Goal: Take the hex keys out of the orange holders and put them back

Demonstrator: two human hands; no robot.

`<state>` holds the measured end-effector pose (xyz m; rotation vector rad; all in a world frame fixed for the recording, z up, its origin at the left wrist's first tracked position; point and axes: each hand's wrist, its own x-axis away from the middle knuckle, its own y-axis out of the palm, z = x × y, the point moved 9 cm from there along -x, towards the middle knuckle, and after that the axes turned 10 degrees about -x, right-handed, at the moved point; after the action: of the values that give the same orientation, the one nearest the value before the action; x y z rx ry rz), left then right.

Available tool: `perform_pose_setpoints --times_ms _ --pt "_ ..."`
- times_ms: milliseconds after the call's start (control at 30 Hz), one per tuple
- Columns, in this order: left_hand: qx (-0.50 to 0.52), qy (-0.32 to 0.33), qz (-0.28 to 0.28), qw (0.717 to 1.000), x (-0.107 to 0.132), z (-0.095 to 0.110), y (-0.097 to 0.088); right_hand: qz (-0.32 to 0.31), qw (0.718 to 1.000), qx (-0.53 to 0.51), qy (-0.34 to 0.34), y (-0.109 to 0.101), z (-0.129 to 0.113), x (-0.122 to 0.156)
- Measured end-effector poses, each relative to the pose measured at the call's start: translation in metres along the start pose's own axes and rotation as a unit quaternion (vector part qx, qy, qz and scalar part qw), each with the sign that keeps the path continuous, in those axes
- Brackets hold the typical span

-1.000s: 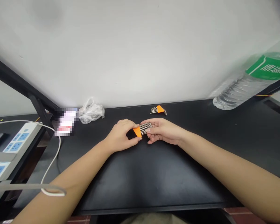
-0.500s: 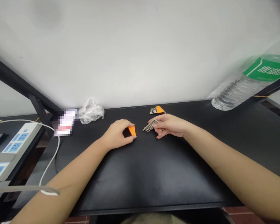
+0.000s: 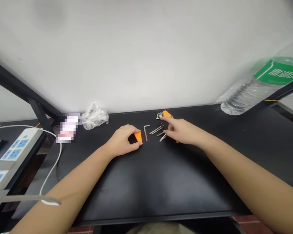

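Between the thumb and fingers of my left hand (image 3: 123,139) is an orange hex key holder (image 3: 138,136), kept low at the black tabletop. Just right of it a single L-shaped hex key (image 3: 146,133) lies by itself. Two more hex keys (image 3: 156,130) rest side by side farther right. My right hand (image 3: 179,129) hovers palm-down there, its index finger stretched out and apart from the thumb. Other hex keys (image 3: 163,137) lie partly hidden beneath its thumb. Beyond that hand sits a second orange holder (image 3: 166,113) filled with several hex keys.
A crumpled clear plastic bag (image 3: 95,117) lies by the wall, beside a blurred-out item (image 3: 67,128). At the right stands a large water bottle (image 3: 249,87) with a green label. White power strips (image 3: 17,148) and a white cable (image 3: 60,156) are at the left.
The bunch of hex keys that was in my right hand is now spread on the table, one of them near my left hand. My right fingers have parted; my left hand stays put.
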<state>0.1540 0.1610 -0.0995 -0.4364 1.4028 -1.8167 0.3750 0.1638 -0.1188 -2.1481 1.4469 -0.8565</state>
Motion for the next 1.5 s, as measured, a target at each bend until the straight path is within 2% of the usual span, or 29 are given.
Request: perform_pose_setpoints --times_ms 200,333,667,800,900,1267,1500 --pt "0.006 0.001 0.003 1.0 0.0 0.0 -0.001 0.042 0.993 0.111 0.003 -0.012 0.0 0.004" --pt "0.004 0.0 0.002 1.0 0.0 0.0 -0.002 0.054 0.979 0.193 -0.035 -0.016 -0.005 0.004" --pt "0.003 0.003 0.001 1.0 0.0 -0.001 0.0 0.059 0.974 0.192 -0.108 -0.014 -0.001 -0.008" --pt "0.005 0.001 -0.001 1.0 0.001 -0.001 0.0 0.019 0.954 0.235 -0.182 -0.008 -0.008 -0.005" --pt "0.004 -0.001 -0.001 1.0 0.001 -0.001 -0.001 -0.023 0.945 0.249 -0.212 -0.002 -0.013 -0.001" --pt "0.007 -0.005 0.002 1.0 0.001 0.0 -0.004 -0.026 0.949 0.244 -0.197 0.01 -0.025 -0.001" --pt "0.006 -0.003 0.0 1.0 0.0 0.0 -0.002 -0.007 0.925 0.337 -0.174 0.019 -0.025 0.0"
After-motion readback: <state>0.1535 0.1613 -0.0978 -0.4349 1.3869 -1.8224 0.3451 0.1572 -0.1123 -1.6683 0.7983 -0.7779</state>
